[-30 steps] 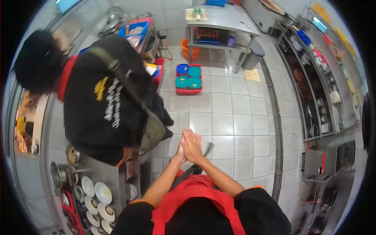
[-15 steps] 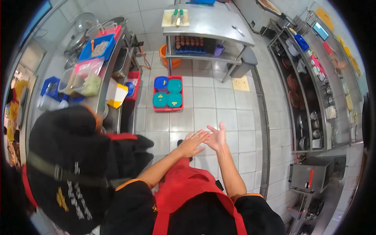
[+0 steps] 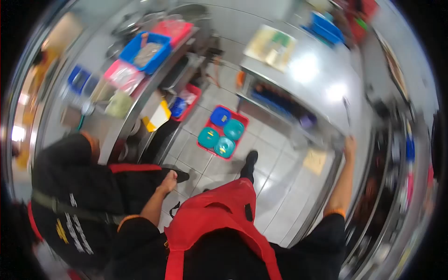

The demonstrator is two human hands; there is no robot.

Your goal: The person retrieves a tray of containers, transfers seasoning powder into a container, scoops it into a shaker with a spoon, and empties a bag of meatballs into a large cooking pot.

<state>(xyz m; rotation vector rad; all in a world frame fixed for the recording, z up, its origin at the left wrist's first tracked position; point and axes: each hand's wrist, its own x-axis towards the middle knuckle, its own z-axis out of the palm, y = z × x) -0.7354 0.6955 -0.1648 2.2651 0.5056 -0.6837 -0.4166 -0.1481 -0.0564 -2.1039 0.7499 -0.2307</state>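
- Head view: the left hand [image 3: 169, 181] has its fingers loosely clenched, with nothing visible in them; it hangs in front of a co-worker's dark shoe [image 3: 181, 175], and contact cannot be told.
- The right hand [image 3: 349, 143] is blurred at the far counter's near right corner. I cannot tell whether its fingers are released or grasping.
- Just beyond those fingers is a slim utensil [image 3: 346, 109], apparently lying along the edge of the far counter [image 3: 322, 51]. Its place at the rim likely makes it easy to reach from the floor side; whether hand and utensil touch is unclear.
- The right arm stretches forward and outward, its elbow nearly straight. The left arm is bent and lower, near the body. With one black shoe [image 3: 251, 158] ahead of the red apron [image 3: 196, 228], the spread arms probably help balance.
- On the floor between the hands, farther forward, a red crate [image 3: 241, 136] groups one blue-lidded and three green-lidded tubs [image 3: 224, 147], presumably so they stay upright and move together.
- A pale board [image 3: 258, 44] sits on the far counter under blurred green-handled tools [image 3: 280, 39], probably keeping them off the steel.
- Leftward, the co-worker [image 3: 70, 186] bends beside another counter, where a blue tray [image 3: 163, 52] contains loose pale food.
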